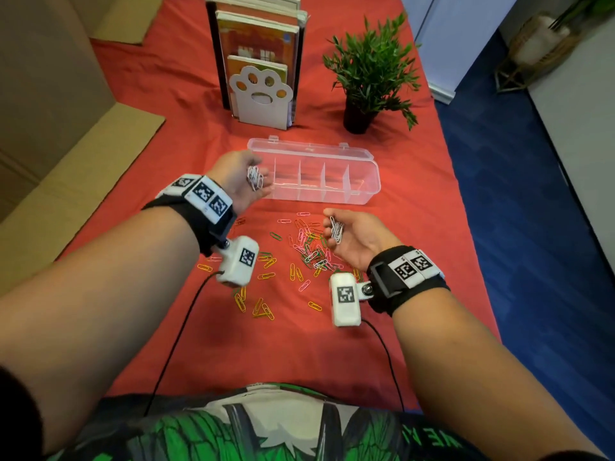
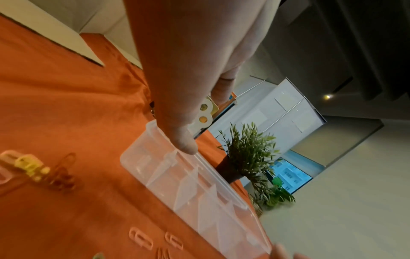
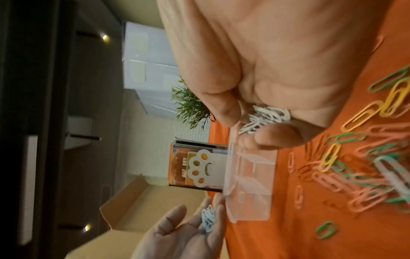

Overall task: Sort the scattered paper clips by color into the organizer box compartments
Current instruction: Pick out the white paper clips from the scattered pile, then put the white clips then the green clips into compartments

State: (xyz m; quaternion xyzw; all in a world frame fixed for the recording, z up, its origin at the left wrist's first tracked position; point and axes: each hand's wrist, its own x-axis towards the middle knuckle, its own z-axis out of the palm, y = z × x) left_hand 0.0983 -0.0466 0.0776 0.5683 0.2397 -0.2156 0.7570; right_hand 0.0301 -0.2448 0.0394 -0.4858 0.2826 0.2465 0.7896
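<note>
Clear box on red bench cloth, lid open behind, dividers upright; compartments look empty. Loose clips in mixed colours scattered just in front of box, between both wrists. Left hand palm up beside box's left end, grip spread, white clips lying in palm. Right hand over the pile, grip curled round another white bunch. Behind box: bookend w/ books, plant.
</note>
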